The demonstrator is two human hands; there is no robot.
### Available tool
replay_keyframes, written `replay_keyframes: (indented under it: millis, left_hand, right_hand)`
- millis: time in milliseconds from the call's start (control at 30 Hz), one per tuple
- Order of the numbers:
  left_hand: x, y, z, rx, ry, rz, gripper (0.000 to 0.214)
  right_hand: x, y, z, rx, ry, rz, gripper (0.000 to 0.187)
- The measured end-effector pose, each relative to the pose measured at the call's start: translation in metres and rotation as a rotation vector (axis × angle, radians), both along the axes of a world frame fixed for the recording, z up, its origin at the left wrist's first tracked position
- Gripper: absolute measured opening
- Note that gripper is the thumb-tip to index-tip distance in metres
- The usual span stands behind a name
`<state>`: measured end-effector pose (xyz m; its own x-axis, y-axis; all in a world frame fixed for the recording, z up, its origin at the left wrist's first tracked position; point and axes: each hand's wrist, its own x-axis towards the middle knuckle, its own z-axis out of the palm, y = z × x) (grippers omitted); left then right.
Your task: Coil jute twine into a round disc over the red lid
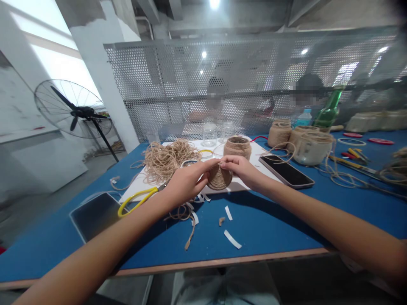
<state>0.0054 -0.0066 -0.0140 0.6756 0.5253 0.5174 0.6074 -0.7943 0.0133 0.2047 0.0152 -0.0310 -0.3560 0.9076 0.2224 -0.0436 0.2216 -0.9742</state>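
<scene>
A small round disc (220, 178) covered in coiled jute twine is held tilted above the table's near middle. My left hand (187, 180) is closed on its left side, with thumb and fingers at the edge. At the top of the disc my right hand (241, 168) pinches thumb and forefinger together; any strand end between them is too small to make out. Just behind stands a twine-wrapped jar (238, 146). A loose heap of jute twine (170, 156) lies beyond my left hand. Yellow-handled scissors (137, 201) rest by my left wrist, their blades partly hidden.
A phone (286, 170) lies right of my hands and a dark tablet-like slab (98, 214) at left. More wrapped jars (280, 132), a green bottle (330, 108) and glass jars (210, 134) stand behind. Paper strips (232, 239) litter the front. A perforated screen (178, 84) backs the table.
</scene>
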Motion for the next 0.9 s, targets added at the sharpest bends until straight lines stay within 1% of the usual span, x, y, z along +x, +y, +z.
replay_keyframes:
  millis: [67,167,267,400,533,667,900]
  left_hand:
    - [-0.001,0.001,-0.001,0.076,0.023,0.052,0.043]
    - [-0.003,0.003,-0.001,0.233,0.085,0.126,0.034]
    - [-0.004,0.005,-0.001,0.333,0.131,0.162,0.029]
    - [-0.004,0.006,-0.002,0.386,0.166,0.171,0.029]
    - [-0.004,0.006,-0.002,0.464,0.194,0.170,0.032]
    - [-0.004,0.003,0.000,0.470,0.204,0.172,0.034]
    - [-0.004,0.002,0.000,0.473,0.213,0.170,0.033]
  right_hand:
    - [-0.001,0.000,0.000,0.003,0.007,-0.020,0.016]
    - [-0.001,0.000,-0.001,0.006,0.022,-0.031,0.016]
    - [-0.001,-0.001,-0.002,0.006,0.022,-0.049,0.015]
    - [-0.002,-0.002,0.000,-0.016,0.067,-0.054,0.016]
    - [-0.005,-0.006,0.002,-0.102,0.193,-0.026,0.014]
    - [-0.007,-0.010,0.003,-0.164,0.252,-0.041,0.014]
    - [-0.007,-0.009,0.000,-0.110,0.244,-0.029,0.015]
